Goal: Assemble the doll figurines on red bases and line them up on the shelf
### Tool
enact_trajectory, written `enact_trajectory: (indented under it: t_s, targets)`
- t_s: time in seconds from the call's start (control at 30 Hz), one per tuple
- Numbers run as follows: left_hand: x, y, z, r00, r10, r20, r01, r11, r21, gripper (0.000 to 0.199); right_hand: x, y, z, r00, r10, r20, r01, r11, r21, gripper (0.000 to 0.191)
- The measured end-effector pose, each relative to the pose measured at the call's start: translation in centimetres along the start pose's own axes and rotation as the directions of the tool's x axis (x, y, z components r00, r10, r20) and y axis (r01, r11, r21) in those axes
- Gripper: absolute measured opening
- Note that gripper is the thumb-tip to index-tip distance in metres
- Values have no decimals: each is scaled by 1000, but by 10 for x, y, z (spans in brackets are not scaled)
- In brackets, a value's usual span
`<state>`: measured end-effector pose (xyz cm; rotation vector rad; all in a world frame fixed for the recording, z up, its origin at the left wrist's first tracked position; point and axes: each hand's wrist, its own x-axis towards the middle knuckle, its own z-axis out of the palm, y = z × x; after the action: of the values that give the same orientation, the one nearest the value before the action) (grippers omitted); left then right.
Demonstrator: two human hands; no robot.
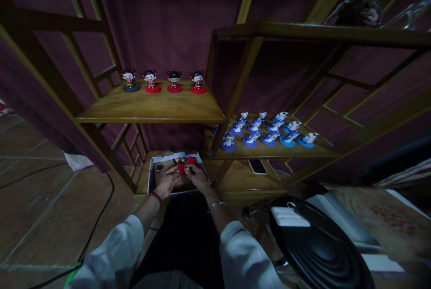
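Observation:
Both of my hands are inside a shallow white-edged box (151, 176) on the bottom shelf. My left hand (168, 180) has its fingers closed at the red base (181, 169) of a small figurine. From the other side, my right hand (198, 176) grips the dark figurine (187, 170) attached to that base. Behind my fingers, other dark figurines (179, 161) and a red disc (191, 160) lie in the box, with a small black piece (160, 168) at its left. Several black-haired figurines, one of them here (174, 81), stand on the wooden shelf (151, 108) above.
Rows of blue and purple figurines (269, 138) stand on the right shelf (269, 151). Below them lies a phone (257, 166). A round black stool (319, 248) holding a white object (289, 216) is at the lower right. A black cable (104, 210) crosses the floor.

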<state>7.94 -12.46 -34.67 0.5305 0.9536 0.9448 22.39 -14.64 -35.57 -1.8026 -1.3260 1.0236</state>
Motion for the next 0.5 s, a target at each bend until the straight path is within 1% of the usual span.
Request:
enact_trajectory:
  t_s: [0.17, 0.33, 0.4, 0.5]
  targets:
    - [-4, 1, -1, 1000, -4, -6, 4, 1000, -1, 19, 0, 4, 0, 999, -17, 42, 14, 998, 61, 27]
    - [-4, 2, 0, 1000, 2, 0, -2, 1000, -1, 18, 1, 3, 2, 1000, -11, 21, 8, 989, 146, 26]
    - [-3, 2, 0, 1000, 7, -1, -7, 1000, 0, 18, 1, 3, 3, 1000, -2, 7, 1, 990, 142, 25]
    - [-3, 2, 0, 1000, 13, -2, -13, 1000, 2, 17, 2, 2, 3, 1000, 1, -8, -1, 997, 81, 24]
